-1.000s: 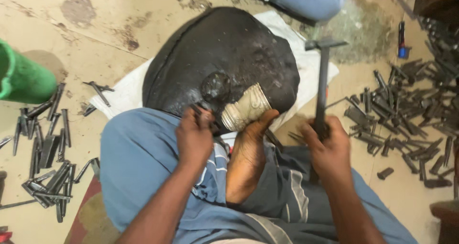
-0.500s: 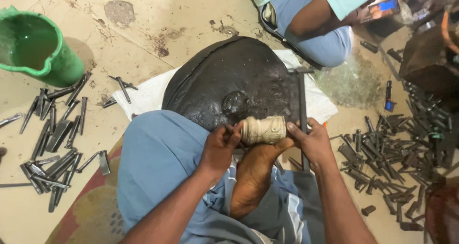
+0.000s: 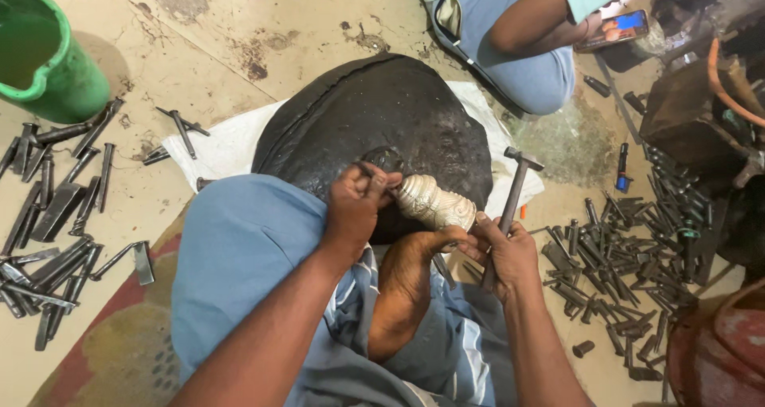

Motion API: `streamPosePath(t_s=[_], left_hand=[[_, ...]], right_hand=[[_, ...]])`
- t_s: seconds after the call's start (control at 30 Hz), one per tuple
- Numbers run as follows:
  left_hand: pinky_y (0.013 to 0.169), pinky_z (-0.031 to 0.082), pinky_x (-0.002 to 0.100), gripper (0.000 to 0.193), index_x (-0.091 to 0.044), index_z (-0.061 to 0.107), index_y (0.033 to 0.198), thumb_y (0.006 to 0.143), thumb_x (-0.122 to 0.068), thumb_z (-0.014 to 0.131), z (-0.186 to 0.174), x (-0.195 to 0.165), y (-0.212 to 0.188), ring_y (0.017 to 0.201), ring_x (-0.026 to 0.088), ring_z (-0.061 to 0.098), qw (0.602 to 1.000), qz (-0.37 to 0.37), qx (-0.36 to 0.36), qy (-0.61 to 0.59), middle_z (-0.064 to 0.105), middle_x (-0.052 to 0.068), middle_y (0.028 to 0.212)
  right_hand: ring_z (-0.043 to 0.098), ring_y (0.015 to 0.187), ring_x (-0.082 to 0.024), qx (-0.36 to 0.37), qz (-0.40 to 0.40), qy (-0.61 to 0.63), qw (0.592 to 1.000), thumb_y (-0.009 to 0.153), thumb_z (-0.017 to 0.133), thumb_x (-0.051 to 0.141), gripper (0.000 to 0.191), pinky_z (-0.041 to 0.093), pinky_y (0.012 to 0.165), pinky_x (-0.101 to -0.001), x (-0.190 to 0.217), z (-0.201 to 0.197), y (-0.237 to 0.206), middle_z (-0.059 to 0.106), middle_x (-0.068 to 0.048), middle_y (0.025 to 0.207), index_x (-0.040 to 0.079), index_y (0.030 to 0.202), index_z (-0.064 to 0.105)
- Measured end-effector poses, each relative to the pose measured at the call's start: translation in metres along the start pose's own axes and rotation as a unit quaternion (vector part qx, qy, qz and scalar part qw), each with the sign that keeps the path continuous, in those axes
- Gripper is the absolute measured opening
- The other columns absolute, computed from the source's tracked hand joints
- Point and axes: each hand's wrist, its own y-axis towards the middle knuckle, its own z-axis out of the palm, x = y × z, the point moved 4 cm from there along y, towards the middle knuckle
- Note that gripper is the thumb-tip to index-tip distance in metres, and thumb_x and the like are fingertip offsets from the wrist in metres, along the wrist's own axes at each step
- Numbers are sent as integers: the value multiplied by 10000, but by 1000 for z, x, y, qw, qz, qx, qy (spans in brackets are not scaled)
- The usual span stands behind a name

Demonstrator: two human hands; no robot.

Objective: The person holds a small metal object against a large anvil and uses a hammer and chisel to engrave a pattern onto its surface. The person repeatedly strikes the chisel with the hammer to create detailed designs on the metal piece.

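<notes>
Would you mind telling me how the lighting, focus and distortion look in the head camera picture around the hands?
Head view: soft, even light with only faint shadows; the left hand, right hand and pale embossed metal piece are fairly sharp, with mild sheen on the dark dome; the wide lens bends the edges, so the green bucket leans outward.
</notes>
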Motion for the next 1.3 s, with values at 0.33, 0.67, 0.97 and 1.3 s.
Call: streamPosePath(t_s=[0.33, 0.67, 0.97, 1.3], left_hand=[[714, 600, 279, 67, -40, 689, 944, 965, -90, 728, 7, -34, 8, 792, 124, 739, 949, 215, 37, 229, 759, 50, 851], [674, 569, 324, 68, -6, 643, 935, 933, -44, 699, 15, -25, 23, 776, 212, 763, 929, 256, 118, 241, 728, 113, 835], [718, 578, 351, 70, 11, 585, 933, 911, 44, 642, 6, -24, 28, 844, 301, 752, 909, 305, 125, 257, 708, 141, 871], [712, 560, 400, 128, -11, 547, 1001, 953, -4, 665, -2, -22, 30, 836, 339, 720, 897, 319, 134, 275, 689, 143, 875]], right_hand=[[657, 629, -186, -38, -77, -295, 951, 957, 632, 123, 211, 528, 538, -314, 78, -9, -83, 750, -128, 885, -24, 1107, 615], [602, 474, -161, -40, -110, -386, 915, 948, 735, 88, 559, 452, 384, -319, 107, -16, -154, 722, -178, 719, 34, 1497, 642], [673, 481, -121, -59, -158, -535, 828, 905, 743, 156, 692, 536, 433, -302, 142, 29, -178, 745, -86, 755, 138, 1577, 576], [708, 621, -124, -82, -110, -707, 694, 948, 690, 258, 626, 577, 556, -276, 149, 23, -181, 756, -75, 804, 186, 1554, 549]])
